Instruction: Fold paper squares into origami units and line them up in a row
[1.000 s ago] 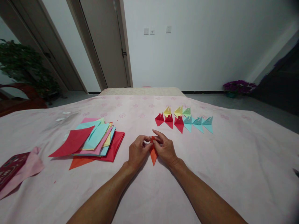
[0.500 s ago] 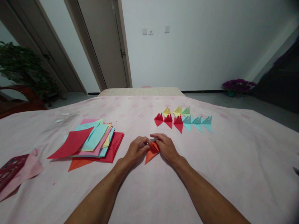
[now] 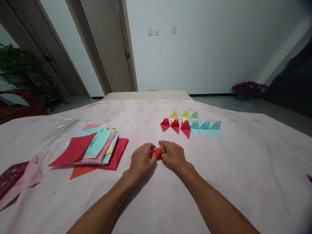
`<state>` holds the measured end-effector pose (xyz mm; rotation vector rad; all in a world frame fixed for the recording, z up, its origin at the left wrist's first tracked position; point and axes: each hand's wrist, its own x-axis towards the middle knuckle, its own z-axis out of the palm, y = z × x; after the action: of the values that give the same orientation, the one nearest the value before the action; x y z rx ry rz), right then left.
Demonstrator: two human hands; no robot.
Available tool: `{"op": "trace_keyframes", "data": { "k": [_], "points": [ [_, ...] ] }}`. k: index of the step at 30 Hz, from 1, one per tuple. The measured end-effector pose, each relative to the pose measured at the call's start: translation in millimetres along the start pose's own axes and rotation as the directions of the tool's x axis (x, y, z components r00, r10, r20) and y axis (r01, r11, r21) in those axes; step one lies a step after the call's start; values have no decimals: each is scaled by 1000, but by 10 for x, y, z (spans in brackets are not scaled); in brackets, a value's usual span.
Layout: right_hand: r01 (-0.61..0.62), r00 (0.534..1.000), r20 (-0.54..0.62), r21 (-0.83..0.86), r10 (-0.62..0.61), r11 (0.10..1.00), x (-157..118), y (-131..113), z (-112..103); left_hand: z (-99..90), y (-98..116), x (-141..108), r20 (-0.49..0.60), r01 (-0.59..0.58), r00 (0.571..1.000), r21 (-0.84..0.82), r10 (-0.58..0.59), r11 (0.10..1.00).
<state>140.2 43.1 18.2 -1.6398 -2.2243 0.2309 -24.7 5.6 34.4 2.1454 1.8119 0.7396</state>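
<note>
A small folded piece of orange paper (image 3: 157,152) sits between my two hands at the middle of the table. My left hand (image 3: 143,159) is closed on its left side, with the thumb in front and the fingers behind. On the other side, my right hand (image 3: 173,154) grips the right end, and its fingertips are partly hidden. Beyond my hands stand several folded paper birds: red ones (image 3: 185,128), light blue ones (image 3: 205,128), yellow ones (image 3: 185,115) and a green one (image 3: 194,115).
To the left lies a loose stack of coloured paper sheets (image 3: 99,144), with a red sheet (image 3: 74,149) on top. A dark red packet (image 3: 13,175) with pink cloth-like material (image 3: 30,178) is at the far left. A pale pink cloth (image 3: 234,182) covers the table.
The orange paper has turned, and its point no longer hangs toward me. My left hand has shifted its hold, the thumb now pressing on the front of the paper.
</note>
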Motion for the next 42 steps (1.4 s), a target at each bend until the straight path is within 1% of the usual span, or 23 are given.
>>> {"op": "trace_keyframes", "data": {
  "k": [2, 5, 8, 10, 12, 14, 16, 18, 20, 23, 26, 30, 34, 37, 40, 42],
  "points": [
    [-8, 1000, 8, 23, 7, 1000, -6, 2, 5, 0, 71, -16, 25, 4, 1000, 67, -5, 998],
    [-19, 1000, 17, 56, 18, 998, -4, -10, 6, 33, 110, -20, 15, 26, 999, 118, -28, 993],
    [-37, 999, 5, 74, 37, 997, 6, -18, 12, 82, 65, -25, -11, -11, 1000, 108, 13, 994],
    [-54, 998, -13, 87, 56, 995, 10, -16, 20, 107, 6, -26, -31, -42, 999, 68, 44, 997],
    [-59, 998, -31, 107, 62, 993, 8, -9, 28, 125, -61, -13, -48, -39, 998, -11, 39, 999],
    [-51, 997, -49, 127, 58, 991, 1, -4, 32, 137, -129, 22, -62, -10, 998, -144, 1, 990],
    [-33, 997, -68, 153, 44, 988, -7, -6, 30, 152, -194, 77, -79, 21, 996, -316, -49, 949],
    [-20, 994, -103, 198, 41, 980, -14, -19, 25, 176, -253, 139, -88, 44, 992, -467, -95, 883],
    [-3, 990, -136, 256, 39, 967, -18, -43, 21, 210, -302, 190, -87, 64, 988, -524, -128, 849],
    [33, 991, -132, 273, 4, 962, -21, -80, 25, 258, -349, 224, -75, 105, 985, -463, -157, 880],
    [53, 995, -93, 193, -35, 980, -21, -98, 42, 264, -369, 219, -64, 120, 985, -399, -158, 909],
    [65, 996, -65, 140, -56, 988, -17, -87, 59, 184, -392, 199, -31, 90, 994, -311, -104, 946],
    [77, 996, -61, 124, -69, 989, -16, -75, 63, 88, -443, 181, -26, 28, 999, -129, -32, 991],
    [77, 996, -52, 133, -70, 988, -25, -83, 66, 60, -487, 171, -13, -14, 1000, -11, 13, 1000],
    [53, 998, -40, 156, -48, 986, -22, -92, 55, 52, -513, 168, 2, -37, 999, 35, 37, 999],
    [28, 1000, -12, 179, -26, 983, 7, -90, 26, 45, -515, 164, 8, -55, 998, 47, 54, 997]
  ]
}}
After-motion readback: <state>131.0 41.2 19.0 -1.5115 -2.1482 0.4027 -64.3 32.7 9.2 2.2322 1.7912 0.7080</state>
